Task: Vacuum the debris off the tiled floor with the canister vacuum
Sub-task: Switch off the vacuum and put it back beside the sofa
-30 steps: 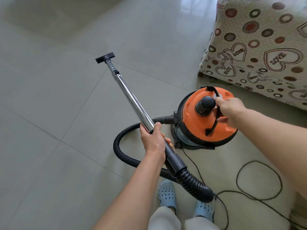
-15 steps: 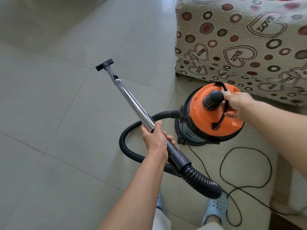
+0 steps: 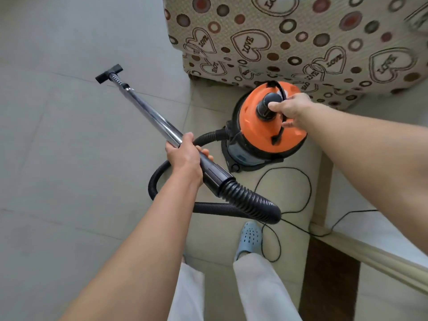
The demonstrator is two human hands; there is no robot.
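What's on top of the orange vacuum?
On the orange vacuum lid sit a black knob and a black handle strap. The right hand grips there, covering the strap's middle.

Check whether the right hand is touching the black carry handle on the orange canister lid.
Touching. The head view shows the right hand with its fingers curled round the black carry handle arching over the orange canister lid, thumb against the black knob.

I am looking at a home, likely a living room. A sofa (image 3: 301,42) draped in a cover printed with hearts and circles stands on a pale tiled floor (image 3: 69,158), and the person wears blue house slippers (image 3: 249,237).
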